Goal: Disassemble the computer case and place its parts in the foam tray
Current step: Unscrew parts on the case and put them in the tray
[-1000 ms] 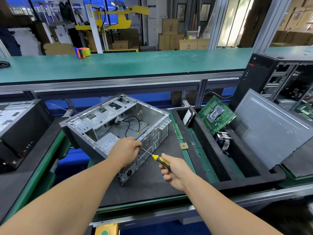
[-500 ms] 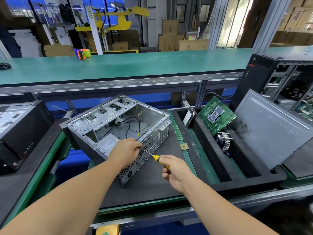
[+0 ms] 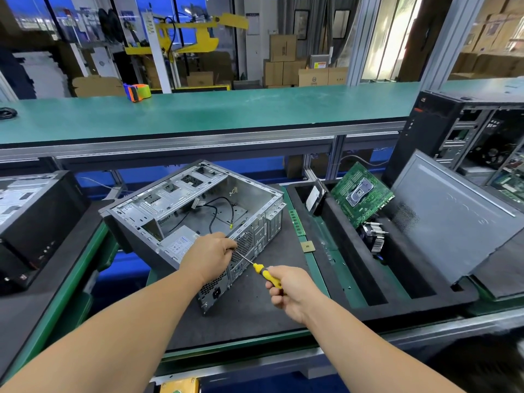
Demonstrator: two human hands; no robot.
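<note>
1. The computer case [image 3: 198,219] lies on its side on a dark, matte foam mat [image 3: 255,313] in the middle of the counter. It is a boxy shell of bare grey sheet metal, open side up, with punched slots and folded ribs.
2. Inside the shell, thin black cables [image 3: 218,208] loop over the flat metal floor, and a grey box with a white label [image 3: 178,245] sits in the near corner.
3. The rear panel, facing the person, has a perforated vent grille [image 3: 245,245] and a black power socket [image 3: 217,292].
4. The left hand [image 3: 209,255] rests on the case's top rear edge, its grip curled over the rim by the grille and round the thin steel shaft.
5. The right hand [image 3: 289,290] has its grip closed round the yellow and black handle of a screwdriver [image 3: 262,272], whose shaft slants up towards the left fingers.
6. The foam tray [image 3: 354,307] is to the right: thick black foam cut into long rectangular slots.
7. In the tray a green circuit board [image 3: 361,194] leans upright, a finned metal cooler [image 3: 374,236] sits below it, and a flat grey side panel [image 3: 453,217] leans at the right.
8. A green memory stick [image 3: 296,222] and a small square chip [image 3: 307,246] lie between case and tray.
</note>
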